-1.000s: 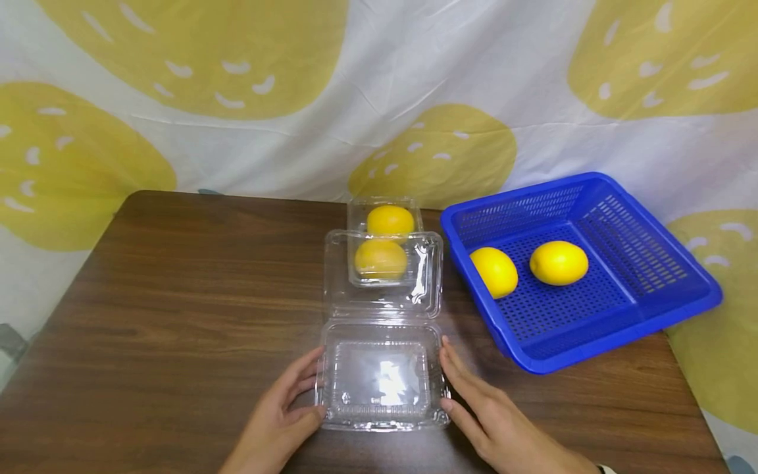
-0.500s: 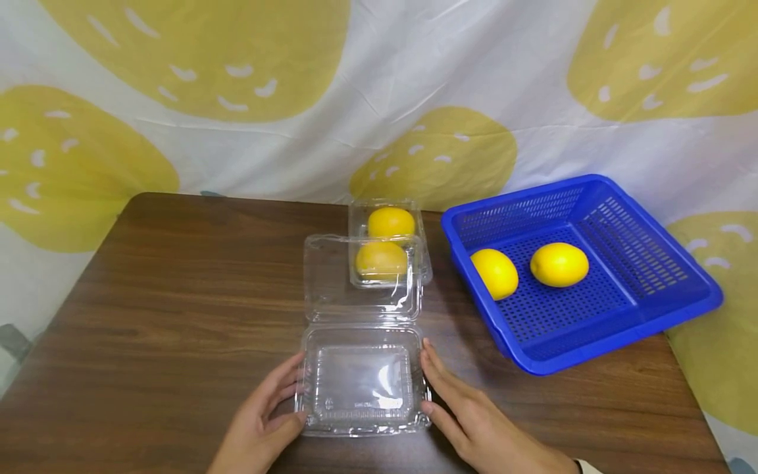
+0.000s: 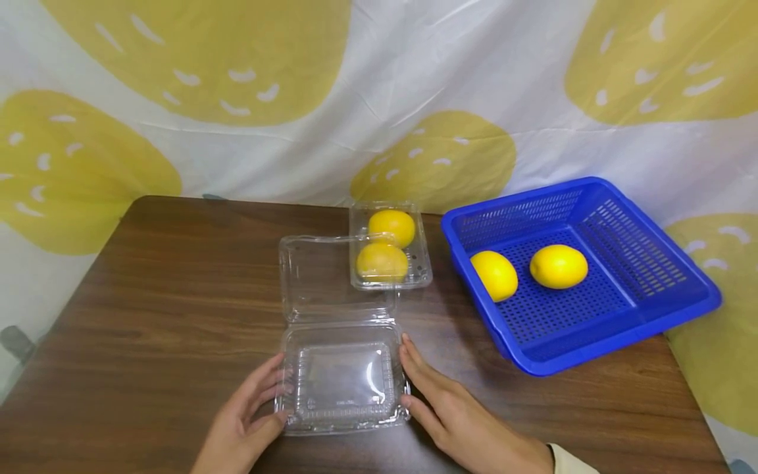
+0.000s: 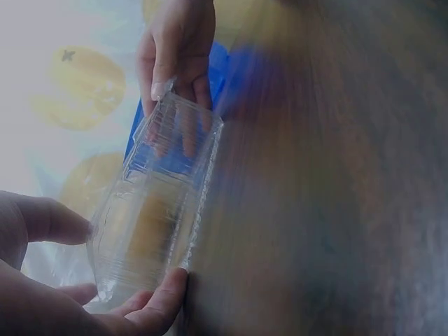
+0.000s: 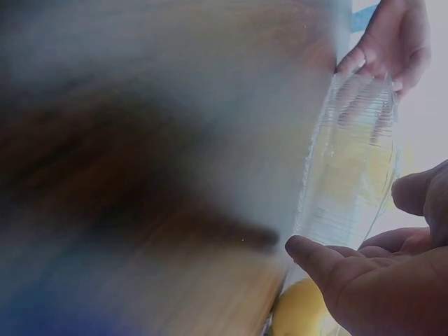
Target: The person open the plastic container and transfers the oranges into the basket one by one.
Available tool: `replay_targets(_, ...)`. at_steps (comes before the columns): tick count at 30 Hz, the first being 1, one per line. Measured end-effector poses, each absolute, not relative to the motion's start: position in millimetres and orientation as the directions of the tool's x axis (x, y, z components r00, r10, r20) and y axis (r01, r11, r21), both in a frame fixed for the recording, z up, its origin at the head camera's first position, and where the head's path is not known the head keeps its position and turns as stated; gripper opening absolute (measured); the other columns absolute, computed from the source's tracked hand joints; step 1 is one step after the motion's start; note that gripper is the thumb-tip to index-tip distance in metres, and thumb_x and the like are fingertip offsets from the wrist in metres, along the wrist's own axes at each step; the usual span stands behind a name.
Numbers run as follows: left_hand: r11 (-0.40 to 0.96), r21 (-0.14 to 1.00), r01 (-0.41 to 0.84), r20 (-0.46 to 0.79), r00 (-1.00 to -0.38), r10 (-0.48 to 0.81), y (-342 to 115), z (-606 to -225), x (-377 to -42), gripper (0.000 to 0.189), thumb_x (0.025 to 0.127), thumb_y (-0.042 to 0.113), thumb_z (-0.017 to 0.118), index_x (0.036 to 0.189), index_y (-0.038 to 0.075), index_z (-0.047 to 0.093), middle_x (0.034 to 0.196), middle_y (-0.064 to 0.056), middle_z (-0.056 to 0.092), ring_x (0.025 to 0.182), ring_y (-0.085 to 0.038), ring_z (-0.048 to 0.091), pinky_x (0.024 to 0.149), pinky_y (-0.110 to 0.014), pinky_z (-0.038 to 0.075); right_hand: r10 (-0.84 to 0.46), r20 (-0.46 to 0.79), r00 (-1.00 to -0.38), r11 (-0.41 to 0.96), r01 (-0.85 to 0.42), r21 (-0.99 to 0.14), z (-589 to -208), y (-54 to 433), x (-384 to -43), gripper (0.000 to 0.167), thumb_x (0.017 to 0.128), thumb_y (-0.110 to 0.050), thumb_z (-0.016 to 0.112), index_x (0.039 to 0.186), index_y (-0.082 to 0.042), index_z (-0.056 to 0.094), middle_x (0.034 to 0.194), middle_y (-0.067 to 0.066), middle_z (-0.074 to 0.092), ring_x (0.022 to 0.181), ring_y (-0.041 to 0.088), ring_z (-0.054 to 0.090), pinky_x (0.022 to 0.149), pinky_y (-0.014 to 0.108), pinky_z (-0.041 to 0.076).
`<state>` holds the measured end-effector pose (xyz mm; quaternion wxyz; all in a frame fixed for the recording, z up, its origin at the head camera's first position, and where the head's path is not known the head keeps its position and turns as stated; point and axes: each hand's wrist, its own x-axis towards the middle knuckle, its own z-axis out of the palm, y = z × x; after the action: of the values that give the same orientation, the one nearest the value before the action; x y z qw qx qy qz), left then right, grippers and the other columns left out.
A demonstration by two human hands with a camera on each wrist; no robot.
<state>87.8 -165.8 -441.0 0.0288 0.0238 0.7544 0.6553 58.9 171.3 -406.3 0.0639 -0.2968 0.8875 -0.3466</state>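
A clear plastic clamshell container (image 3: pixel 345 375) stands unfolded near the front of the table, its lid (image 3: pixel 331 280) raised at the back. My left hand (image 3: pixel 245 411) holds its left side, thumb at the near corner and fingers along the edge. On the opposite side my right hand (image 3: pixel 447 408) grips the edge with thumb and fingers apart. Both wrist views show the ridged side of the container (image 4: pixel 150 203) between the two hands. Nothing lies inside it. Behind, a second clear container (image 3: pixel 420 266) holds two yellow lemon-like fruits (image 3: pixel 392 226); the raised lid overlaps it in the head view.
A blue slotted plastic basket (image 3: pixel 598 359) stands at the right of the brown wooden table (image 3: pixel 177 316), with two more yellow fruits (image 3: pixel 559 266) in it. A white cloth (image 3: pixel 284 158) with yellow fruit prints hangs behind the table.
Both hands have moved the unfolded container to the left across the table. More of the second container shows beside its lid. The basket and fruits stay where they were.
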Motion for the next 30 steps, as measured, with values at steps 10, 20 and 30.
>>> replay_targets(10,0.186,0.982,-0.003,-0.014,-0.998,0.057,-180.0,-440.8,88.6,0.082,0.087,-0.020,0.071,0.163,0.000,0.046,0.146,-0.032,0.060,0.122,0.003,0.062,0.090,-0.023,0.062,-0.599,0.094,-0.795,0.569,-0.506,-0.649,-406.5,156.9,49.1,0.066,0.115,-0.020,0.059,0.169,0.007,0.030,0.179,0.022,0.021,0.163,0.033,0.030,0.126,0.054,0.035)
replay_targets(20,0.223,0.974,0.038,0.029,-0.999,0.046,-192.5,-443.7,87.1,0.084,0.088,-0.020,0.071,0.164,0.003,0.046,0.145,-0.014,0.067,0.122,0.003,0.063,0.090,-0.022,0.062,-0.625,0.077,-0.777,0.545,-0.504,-0.670,-404.5,145.8,38.4,0.067,0.117,-0.024,0.056,0.170,0.006,0.027,0.178,0.025,0.019,0.163,0.032,0.028,0.128,0.053,0.033)
replay_targets(30,0.115,0.980,0.163,0.153,-0.984,0.096,-209.9,-451.5,87.8,0.089,0.085,-0.030,0.062,0.166,0.002,0.043,0.145,0.012,0.068,0.124,0.000,0.065,0.093,-0.018,0.060,-0.657,0.054,-0.752,0.524,-0.507,-0.684,-403.2,131.3,27.7,0.069,0.117,-0.028,0.054,0.171,0.003,0.024,0.179,0.023,0.016,0.164,0.030,0.026,0.130,0.052,0.031)
